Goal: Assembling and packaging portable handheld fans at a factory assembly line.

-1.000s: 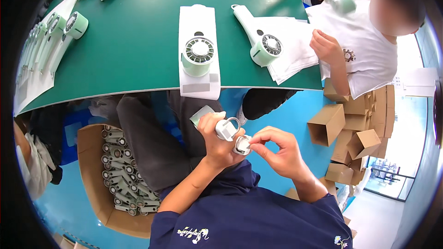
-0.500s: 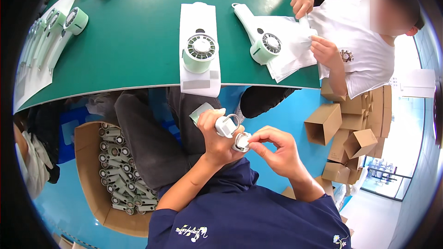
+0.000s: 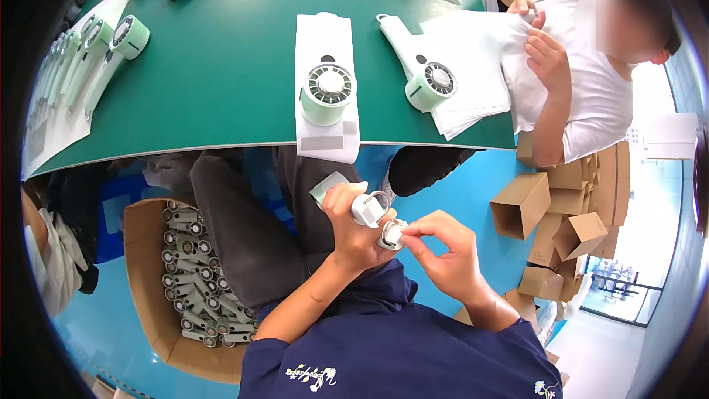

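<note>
My left hand [image 3: 353, 238] is wrapped around a pale handheld fan [image 3: 366, 211], whose white handle end with a wire loop faces up. A flat pale green part [image 3: 328, 189] shows past the knuckles. Below the loop, a second white end with a metal ring [image 3: 392, 235] juts from the same hand; whether it belongs to another fan I cannot tell. My right hand [image 3: 449, 255] pinches at this second end with thumb and forefinger, and the fingertips hide what they grip. Ahead, a handheld fan [image 3: 327, 92] lies on a white strip [image 3: 326, 38] at the table edge.
Another fan [image 3: 430, 86] rests by white sheets [image 3: 473, 44] on the green table [image 3: 221, 66], near a co-worker [image 3: 576, 66]. More fans [image 3: 111, 59] line the left side. On the floor, a carton [image 3: 144, 281] holds many fans; open cardboard boxes [image 3: 521, 203] stand right.
My hands keep nearly the same hold, with the right fingertips still at the white end. The co-worker's hands have lifted away from the sheets toward the chest. The whole view has shifted slightly.
</note>
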`<action>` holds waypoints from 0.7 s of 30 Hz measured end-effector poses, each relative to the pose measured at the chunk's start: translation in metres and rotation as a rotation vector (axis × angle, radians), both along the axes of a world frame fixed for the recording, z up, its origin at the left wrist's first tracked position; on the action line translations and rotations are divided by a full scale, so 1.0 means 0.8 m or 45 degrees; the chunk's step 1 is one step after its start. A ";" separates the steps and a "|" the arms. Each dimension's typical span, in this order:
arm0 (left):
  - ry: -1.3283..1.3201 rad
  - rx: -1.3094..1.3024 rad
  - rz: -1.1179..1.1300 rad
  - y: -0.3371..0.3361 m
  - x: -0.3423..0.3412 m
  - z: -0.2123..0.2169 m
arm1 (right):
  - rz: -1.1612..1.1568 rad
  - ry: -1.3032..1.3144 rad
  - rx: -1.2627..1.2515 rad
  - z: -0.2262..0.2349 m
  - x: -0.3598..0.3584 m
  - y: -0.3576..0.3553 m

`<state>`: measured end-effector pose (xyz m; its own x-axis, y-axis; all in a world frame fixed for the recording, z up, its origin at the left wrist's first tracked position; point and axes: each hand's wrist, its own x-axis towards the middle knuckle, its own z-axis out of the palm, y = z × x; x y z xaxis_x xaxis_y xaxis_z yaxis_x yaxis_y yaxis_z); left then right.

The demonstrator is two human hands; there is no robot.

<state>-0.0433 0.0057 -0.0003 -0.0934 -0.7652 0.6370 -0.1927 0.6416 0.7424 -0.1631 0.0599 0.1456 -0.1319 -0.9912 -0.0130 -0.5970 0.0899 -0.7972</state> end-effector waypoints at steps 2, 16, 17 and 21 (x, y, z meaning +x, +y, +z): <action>-0.007 0.013 -0.016 0.000 0.000 0.000 | -0.014 0.163 -0.083 0.000 0.004 0.002; -0.003 -0.022 0.008 0.001 0.001 0.002 | -0.192 0.337 -0.246 -0.015 0.030 0.015; -0.004 -0.022 0.006 0.001 0.001 0.002 | -0.206 0.303 -0.236 -0.016 0.030 0.014; -0.014 -0.005 -0.004 0.002 0.002 -0.003 | -0.209 0.274 -0.249 -0.024 0.028 0.017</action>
